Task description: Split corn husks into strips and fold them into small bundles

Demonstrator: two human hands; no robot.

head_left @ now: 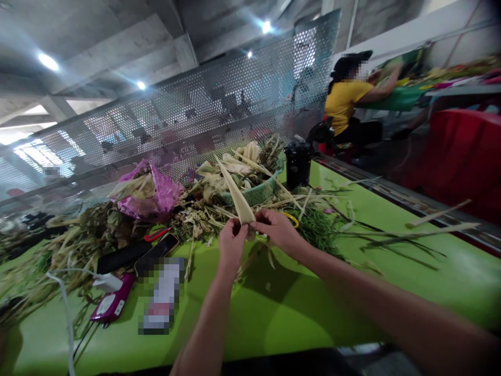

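Both my hands meet over the green table, pinching the wide lower end of a pale yellow-green leaf strip point(238, 197). Its narrow tip points up and away to the left. My left hand point(231, 245) grips the left side of that end between thumb and fingers. On the other side, my right hand point(277, 230) has its fingertips closed on the same end, close to the left thumb. Just behind them stands a green plastic basket point(258, 194) heaped with pale leaves and dried plant pieces. A bunch of thin green leaves point(319, 227) lies beyond my right wrist.
A pink plastic bag point(156, 196), a dark lidded cup point(298, 164) and leaf scraps line the table's back. At left lie phones point(158, 253), a purple power strip point(113, 300) and red-handled scissors point(155, 234). A perforated metal screen point(176, 125) stands behind; a person in yellow point(346, 102) sits beyond.
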